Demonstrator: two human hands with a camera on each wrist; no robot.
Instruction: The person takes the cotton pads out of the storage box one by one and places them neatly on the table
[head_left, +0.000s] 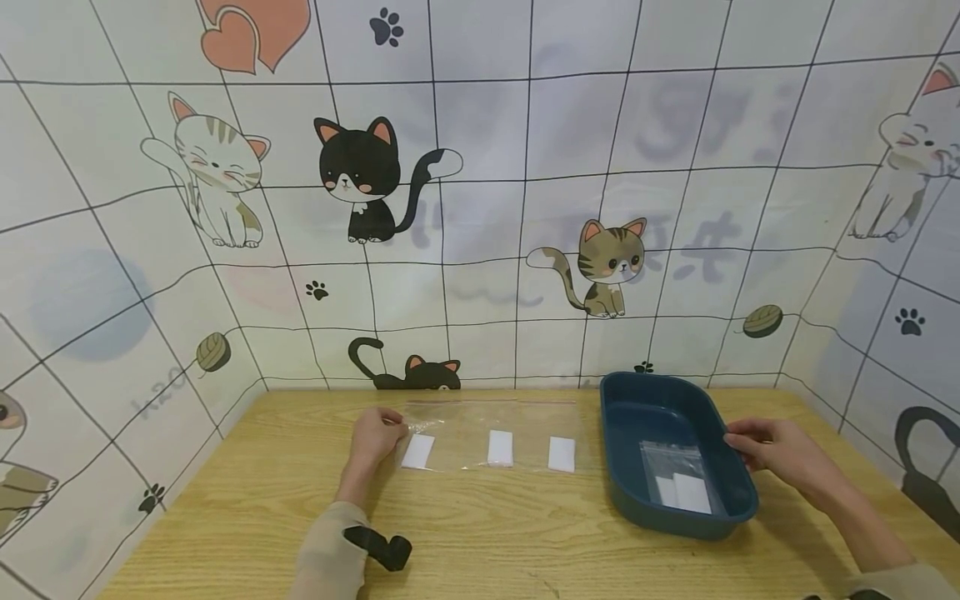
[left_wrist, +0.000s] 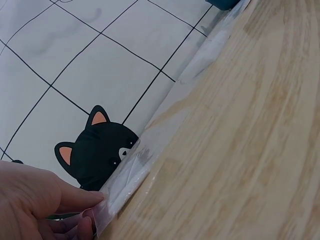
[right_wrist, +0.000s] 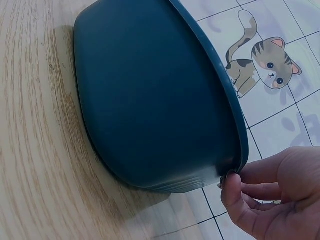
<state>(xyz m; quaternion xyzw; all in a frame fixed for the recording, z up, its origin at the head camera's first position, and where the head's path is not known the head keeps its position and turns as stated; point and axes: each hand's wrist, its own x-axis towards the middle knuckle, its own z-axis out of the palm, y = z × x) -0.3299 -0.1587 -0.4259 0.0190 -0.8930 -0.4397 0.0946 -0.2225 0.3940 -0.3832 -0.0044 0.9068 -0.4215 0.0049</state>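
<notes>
Three clear zip bags lie in a row on the table, each holding a small white rectangle. My left hand [head_left: 377,435] pinches the left edge of the leftmost zip bag [head_left: 442,427]; the left wrist view shows thumb and fingers at that bag's corner [left_wrist: 106,212]. The middle bag [head_left: 480,421] and the right bag [head_left: 540,422] lie beside it. A dark blue plastic basin [head_left: 660,523] stands to the right. With thumb and fingertips my right hand [head_left: 783,454] grips its right rim, seen closely as the basin wall [right_wrist: 150,100] in the right wrist view.
Inside the basin lie more clear zip bags [head_left: 660,457] with white rectangles. The wooden table [head_left: 480,533] meets a wall covering [head_left: 487,225] printed with cats and grid lines along its back and sides.
</notes>
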